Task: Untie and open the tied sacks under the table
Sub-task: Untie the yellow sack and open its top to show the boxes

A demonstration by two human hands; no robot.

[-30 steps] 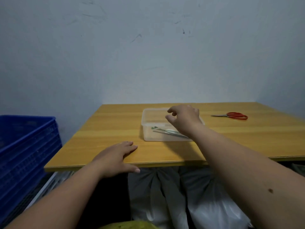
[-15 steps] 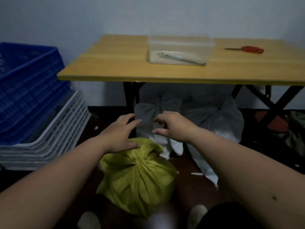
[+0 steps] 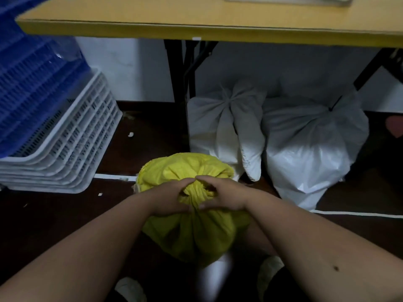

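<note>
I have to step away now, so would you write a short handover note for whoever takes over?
Left hand and right hand: both grip the tied neck of the yellow sack, one on each side of the knot.
The yellow sack stands on the floor in front of the table; two white sacks sit behind it under the table.
Done: nothing untied yet.
Left: untie and open all three sacks.

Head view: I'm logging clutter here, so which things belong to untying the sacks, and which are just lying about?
For the job:
yellow sack, gripped at its neck by the left hand and right hand
white cloth sack
white plastic sack

Lying about:
blue crates
white trays
table
</note>
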